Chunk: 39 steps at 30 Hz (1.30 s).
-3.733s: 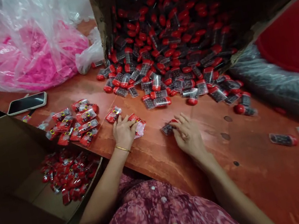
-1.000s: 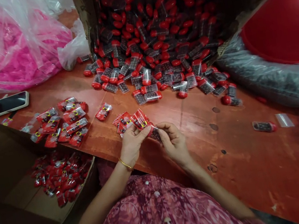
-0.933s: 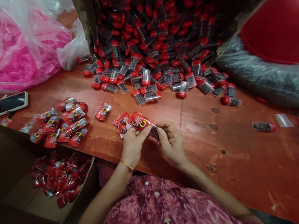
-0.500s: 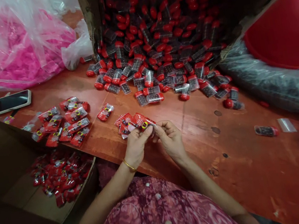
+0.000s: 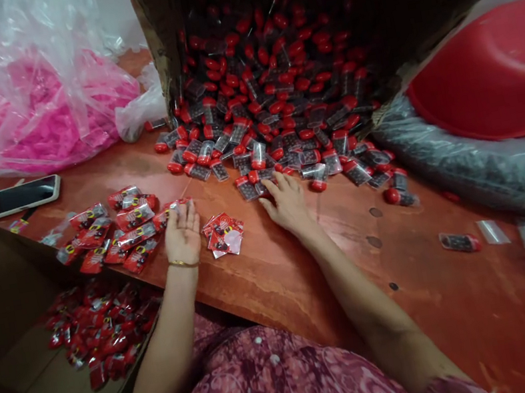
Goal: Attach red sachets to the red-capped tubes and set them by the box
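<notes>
My left hand [image 5: 182,238] is open with its palm turned up, fingers spread beside a group of small containers in red printed sleeves [image 5: 135,215]. One sleeved container [image 5: 162,219] lies right by its fingertips. To its right is a little stack of flat red printed sleeves [image 5: 225,235]. At the near edge of a heap of clear containers with red caps and dark contents [image 5: 251,132], my right hand [image 5: 290,205] reaches forward with fingers apart. Its fingertips are at a container [image 5: 263,175]; whether they touch it I cannot tell.
The heap spills from a tipped cardboard box [image 5: 160,52]. An open carton [image 5: 34,372] at lower left holds more sleeved containers. A phone [image 5: 19,197], a bag of pink pieces [image 5: 39,114] and a red basin [image 5: 490,75] stand around. A lone container [image 5: 459,242] lies right.
My hands have parted. The sleeved container they held now lies with the group on the left; my left hand moved left, and my right hand moved forward to the heap.
</notes>
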### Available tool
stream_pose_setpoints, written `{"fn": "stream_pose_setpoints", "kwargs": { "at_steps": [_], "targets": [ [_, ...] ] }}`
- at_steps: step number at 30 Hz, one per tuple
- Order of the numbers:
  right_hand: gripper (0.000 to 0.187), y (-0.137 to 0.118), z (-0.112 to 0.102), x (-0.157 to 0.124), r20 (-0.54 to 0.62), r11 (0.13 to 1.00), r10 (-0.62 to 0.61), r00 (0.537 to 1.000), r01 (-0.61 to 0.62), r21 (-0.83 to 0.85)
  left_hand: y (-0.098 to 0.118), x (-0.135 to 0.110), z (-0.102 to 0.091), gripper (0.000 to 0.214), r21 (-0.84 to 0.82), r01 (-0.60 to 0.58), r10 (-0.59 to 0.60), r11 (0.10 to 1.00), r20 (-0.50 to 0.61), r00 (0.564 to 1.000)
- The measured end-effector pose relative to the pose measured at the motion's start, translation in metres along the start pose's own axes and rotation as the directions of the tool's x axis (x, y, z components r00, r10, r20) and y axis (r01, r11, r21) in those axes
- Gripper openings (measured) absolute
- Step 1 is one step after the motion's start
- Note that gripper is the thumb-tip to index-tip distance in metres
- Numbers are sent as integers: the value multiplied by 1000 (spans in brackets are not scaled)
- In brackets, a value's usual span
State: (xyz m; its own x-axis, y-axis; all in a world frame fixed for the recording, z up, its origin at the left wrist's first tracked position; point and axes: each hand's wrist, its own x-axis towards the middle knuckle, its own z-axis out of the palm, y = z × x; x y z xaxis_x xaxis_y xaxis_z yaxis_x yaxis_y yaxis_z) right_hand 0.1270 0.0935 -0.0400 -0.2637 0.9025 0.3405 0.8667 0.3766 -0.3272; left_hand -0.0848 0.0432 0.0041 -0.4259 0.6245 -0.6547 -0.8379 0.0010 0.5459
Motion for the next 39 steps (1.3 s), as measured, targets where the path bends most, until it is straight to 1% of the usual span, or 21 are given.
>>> {"fn": "stream_pose_setpoints", "kwargs": {
  "at_steps": [3, 5, 8, 9, 11, 12, 13, 14, 15, 16, 17, 18, 19, 20, 23, 26, 29, 32, 35, 37, 39],
  "targets": [
    [32, 23, 2, -15, 14, 988, -144, 989, 143, 61, 14, 2, 3, 23, -102, -67, 70, 993, 31, 997],
    [33, 36, -1, -35, -26, 970, -207, 978, 209, 124, 15, -1, 0, 22, -45, -39, 41, 998, 60, 997],
    [35, 53, -10, -66, -80, 955, -201, 976, 213, 205, 5, -4, -7, 19, 193, 1, -12, 981, 56, 998],
    [36, 56, -13, -75, -91, 951, -178, 980, 195, 241, -1, -4, -9, 16, 284, -32, 15, 958, 62, 998],
    [38, 61, -18, -89, -83, 936, -119, 989, 139, 322, -13, -1, -16, 14, 480, -195, 162, 855, 110, 981],
    [39, 61, -20, -95, -67, 926, -84, 994, 103, 363, -18, 0, -19, 15, 583, -308, 259, 752, 168, 951],
    [39, 61, -20, -99, -54, 916, -42, 998, 60, 397, -22, 1, -22, 18, 675, -418, 339, 607, 256, 905],
    [39, 60, -21, -103, -54, 905, 13, 998, 12, 424, -25, 2, -25, 22, 740, -519, 381, 428, 373, 846],
    [38, 58, -20, -106, -70, 895, 79, 994, -40, 444, -27, 1, -28, 25, 764, -602, 377, 233, 499, 780],
    [37, 57, -20, -108, -95, 884, 153, 984, -93, 458, -28, 0, -30, 29, 745, -666, 333, 47, 617, 713],
    [36, 55, -20, -109, -124, 874, 227, 966, -146, 464, -29, -1, -32, 32, 694, -711, 260, -113, 711, 653],
    [37, 54, -20, -110, -148, 867, 289, 946, -193, 460, -30, -3, -34, 34, 632, -736, 180, -241, 775, 606],
    [41, 52, -21, -110, -161, 866, 332, 929, -233, 442, -31, -4, -35, 35, 572, -746, 106, -341, 812, 574],
    [48, 50, -22, -110, -162, 875, 354, 921, -266, 405, -33, -5, -36, 35, 525, -743, 48, -414, 828, 558],
    [73, 42, -26, -107, -114, 924, 345, 932, -316, 214, -37, -7, -38, 34, 472, -711, -29, -521, 822, 568],
    [83, 36, -28, -103, -51, 946, 322, 945, -319, 56, -39, -8, -39, 35, 478, -689, -19, -545, 815, 580],
    [77, 39, -25, -103, -35, 957, 290, 956, -290, 17, -41, -8, -40, 29, 531, -695, 19, -486, 801, 599],
    [70, 49, -21, -104, -20, 971, 236, 972, -235, 50, -44, -6, -39, 16, 627, -724, 105, -289, 772, 627],
    [77, 56, -19, -107, -26, 978, 196, 980, -194, 78, -48, -2, -38, 6, 675, -735, 192, -60, 731, 655],
    [80, 53, -23, -109, -75, 982, 173, 982, -167, 84, -48, 0, -37, 8, 685, -725, 211, 64, 701, 681],
    [70, 43, -29, -111, -148, 988, 135, 980, -121, 98, -47, 0, -38, 12, 690, -706, 219, 160, 673, 707]
  ]
}}
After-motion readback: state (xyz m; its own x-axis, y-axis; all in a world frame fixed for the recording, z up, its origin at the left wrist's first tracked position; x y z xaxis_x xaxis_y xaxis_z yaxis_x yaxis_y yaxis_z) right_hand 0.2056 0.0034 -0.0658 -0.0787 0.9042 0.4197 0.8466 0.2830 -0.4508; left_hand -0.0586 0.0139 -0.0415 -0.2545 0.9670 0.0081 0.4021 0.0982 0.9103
